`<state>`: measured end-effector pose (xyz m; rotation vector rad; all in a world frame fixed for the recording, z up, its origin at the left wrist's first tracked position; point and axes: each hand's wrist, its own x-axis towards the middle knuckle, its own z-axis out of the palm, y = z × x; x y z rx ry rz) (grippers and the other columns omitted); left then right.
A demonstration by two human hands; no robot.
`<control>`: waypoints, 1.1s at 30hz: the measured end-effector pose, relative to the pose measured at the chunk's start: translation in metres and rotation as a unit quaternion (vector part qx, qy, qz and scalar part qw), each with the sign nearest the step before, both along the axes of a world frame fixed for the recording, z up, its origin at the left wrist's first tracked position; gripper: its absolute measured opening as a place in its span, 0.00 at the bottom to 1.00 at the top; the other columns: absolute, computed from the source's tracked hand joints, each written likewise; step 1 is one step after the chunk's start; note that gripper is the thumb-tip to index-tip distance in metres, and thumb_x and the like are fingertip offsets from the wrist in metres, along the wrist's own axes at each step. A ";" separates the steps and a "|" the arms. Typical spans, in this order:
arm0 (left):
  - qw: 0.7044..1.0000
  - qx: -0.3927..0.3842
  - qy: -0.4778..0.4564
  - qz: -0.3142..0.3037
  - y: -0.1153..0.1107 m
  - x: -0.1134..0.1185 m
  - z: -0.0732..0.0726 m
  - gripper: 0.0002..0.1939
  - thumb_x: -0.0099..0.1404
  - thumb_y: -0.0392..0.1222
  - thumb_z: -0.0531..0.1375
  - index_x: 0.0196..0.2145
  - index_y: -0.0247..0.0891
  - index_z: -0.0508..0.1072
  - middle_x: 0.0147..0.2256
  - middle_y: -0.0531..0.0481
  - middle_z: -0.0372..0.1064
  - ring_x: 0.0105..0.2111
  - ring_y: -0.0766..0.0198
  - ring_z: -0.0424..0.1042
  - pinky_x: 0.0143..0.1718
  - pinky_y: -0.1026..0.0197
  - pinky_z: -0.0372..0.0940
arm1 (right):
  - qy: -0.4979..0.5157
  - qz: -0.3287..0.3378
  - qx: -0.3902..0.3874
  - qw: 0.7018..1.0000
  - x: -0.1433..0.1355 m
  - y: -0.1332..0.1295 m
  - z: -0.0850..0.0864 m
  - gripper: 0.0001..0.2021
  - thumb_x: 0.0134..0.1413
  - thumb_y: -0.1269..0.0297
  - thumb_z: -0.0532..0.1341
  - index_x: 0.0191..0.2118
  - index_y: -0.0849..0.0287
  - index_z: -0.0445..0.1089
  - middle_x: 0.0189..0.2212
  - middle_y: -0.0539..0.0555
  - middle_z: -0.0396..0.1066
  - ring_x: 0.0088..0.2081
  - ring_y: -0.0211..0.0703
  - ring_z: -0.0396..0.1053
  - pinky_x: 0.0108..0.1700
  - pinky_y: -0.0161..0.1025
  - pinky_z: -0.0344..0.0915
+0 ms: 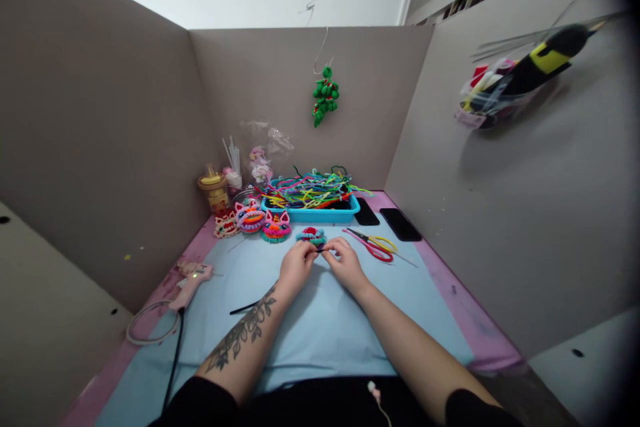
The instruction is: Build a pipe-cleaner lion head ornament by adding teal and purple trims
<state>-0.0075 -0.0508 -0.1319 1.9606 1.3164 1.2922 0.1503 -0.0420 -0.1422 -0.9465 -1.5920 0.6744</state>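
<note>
Close together at the middle of the blue cloth, both hands pinch a short dark strip (321,251). My left hand (299,261) has its fingertips on the strip's left end, and my right hand (345,263) grips the right end. Just beyond the fingers lies a teal and red fuzzy piece (311,235); whether the strip touches it is hard to tell. A black stem (243,308) lies beside my left forearm. Colourful animal-face pieces (276,226) stand to the back left of the hands.
A blue tray (311,215) of fuzzy stems stands at the back. Red-handled scissors (376,251), yellow-handled scissors (384,243) and two dark phones (401,224) lie right. A pink glue gun (191,285) with its cable is left. Grey panels (300,47) enclose the table.
</note>
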 end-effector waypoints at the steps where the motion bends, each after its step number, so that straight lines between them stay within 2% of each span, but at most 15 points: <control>1: 0.999 0.012 0.044 0.002 -0.001 -0.002 0.001 0.04 0.58 0.32 0.58 0.29 0.38 0.72 0.29 0.50 0.67 0.32 0.62 0.66 0.35 0.61 0.60 | -0.069 -0.014 0.045 0.997 0.002 -0.001 0.000 0.02 0.49 0.66 0.61 0.30 0.56 0.72 0.32 0.54 0.67 0.39 0.46 0.64 0.43 0.43 0.61; 3: 0.988 0.037 0.147 0.015 -0.002 -0.005 0.002 0.06 0.60 0.33 0.56 0.31 0.39 0.73 0.31 0.48 0.68 0.33 0.60 0.67 0.35 0.60 0.60 | -0.172 -0.025 0.103 0.979 0.004 -0.002 0.000 0.04 0.52 0.70 0.59 0.32 0.56 0.71 0.33 0.55 0.67 0.40 0.48 0.63 0.45 0.46 0.62; 6: 0.964 0.063 0.255 0.041 -0.003 -0.006 0.001 0.06 0.61 0.33 0.56 0.32 0.40 0.73 0.32 0.47 0.69 0.33 0.59 0.67 0.33 0.61 0.60 | -0.263 -0.030 0.128 0.956 0.002 -0.003 -0.002 0.06 0.52 0.73 0.57 0.33 0.56 0.71 0.35 0.56 0.67 0.40 0.49 0.61 0.44 0.46 0.63; 9: 0.951 0.075 0.295 0.049 -0.002 -0.006 0.001 0.07 0.62 0.34 0.55 0.32 0.40 0.74 0.32 0.47 0.69 0.32 0.59 0.68 0.33 0.61 0.60 | -0.309 -0.038 0.124 0.942 -0.001 -0.005 -0.001 0.07 0.52 0.74 0.57 0.33 0.57 0.70 0.35 0.57 0.67 0.40 0.49 0.61 0.44 0.46 0.63; 15: 0.947 0.056 0.315 0.041 -0.005 -0.005 0.006 0.08 0.64 0.36 0.54 0.33 0.39 0.74 0.33 0.47 0.70 0.34 0.59 0.68 0.35 0.61 0.60 | -0.346 -0.051 0.120 0.929 -0.002 -0.006 0.000 0.07 0.53 0.74 0.57 0.35 0.58 0.70 0.37 0.57 0.67 0.42 0.50 0.61 0.45 0.46 0.63; 20: 0.946 0.043 0.319 0.042 -0.005 -0.006 0.009 0.09 0.65 0.37 0.53 0.34 0.40 0.74 0.34 0.48 0.70 0.36 0.61 0.68 0.37 0.62 0.60 | -0.309 -0.052 0.121 0.942 -0.002 -0.005 -0.003 0.07 0.53 0.75 0.56 0.33 0.58 0.70 0.35 0.57 0.68 0.41 0.49 0.62 0.44 0.44 0.63; 26: 0.944 0.070 0.315 0.065 -0.004 -0.005 0.011 0.08 0.65 0.37 0.54 0.32 0.40 0.73 0.32 0.49 0.68 0.33 0.61 0.67 0.33 0.63 0.57 | -0.224 -0.052 0.099 0.968 -0.003 0.000 -0.004 0.05 0.51 0.72 0.57 0.30 0.57 0.69 0.32 0.55 0.68 0.39 0.48 0.63 0.43 0.44 0.61; 30: 0.954 0.085 0.282 0.063 -0.004 -0.002 0.014 0.07 0.64 0.36 0.55 0.31 0.39 0.73 0.30 0.50 0.67 0.32 0.62 0.67 0.32 0.63 0.57 | -0.086 -0.046 0.015 0.995 -0.004 0.002 0.000 0.03 0.45 0.71 0.60 0.24 0.57 0.69 0.26 0.52 0.66 0.33 0.44 0.63 0.39 0.41 0.60; 33: 0.971 0.078 0.222 0.045 -0.005 0.000 0.014 0.07 0.63 0.34 0.55 0.30 0.39 0.72 0.30 0.50 0.66 0.32 0.63 0.66 0.33 0.63 0.57 | 0.022 -0.033 -0.063 0.997 -0.004 0.002 0.004 0.03 0.38 0.70 0.63 0.20 0.58 0.69 0.23 0.50 0.64 0.28 0.41 0.61 0.34 0.38 0.58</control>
